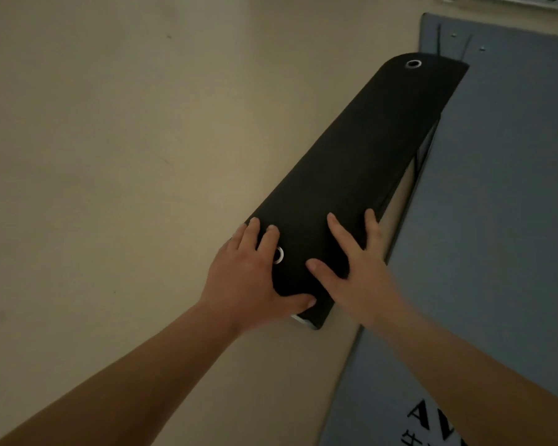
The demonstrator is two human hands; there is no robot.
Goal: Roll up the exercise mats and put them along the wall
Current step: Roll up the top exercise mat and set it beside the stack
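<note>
- On the beige floor (110, 156), a black foam exercise mat (351, 162) lies rolled up. It runs slantwise from near the middle of the floor toward the far right.
- The roll's far end overlaps the left edge of a flat blue-grey exercise mat (496, 204), close to that mat's far left corner. Its near end sits just beside the same edge.
- The flat mat carries black lettering (432, 423) at its near end.
- One metal eyelet (413, 63) shows at the roll's far end. A second eyelet (278, 255) shows at the near end, partly covered by a finger.
- The left hand (248, 278) rests on the roll's near left side, fingers lying over the top and thumb stretched along the near end.
- The right hand (358, 272) presses flat on top beside it, fingers spread wide and straight, holding nothing.
- Both bare forearms reach in from the lower edge.
</note>
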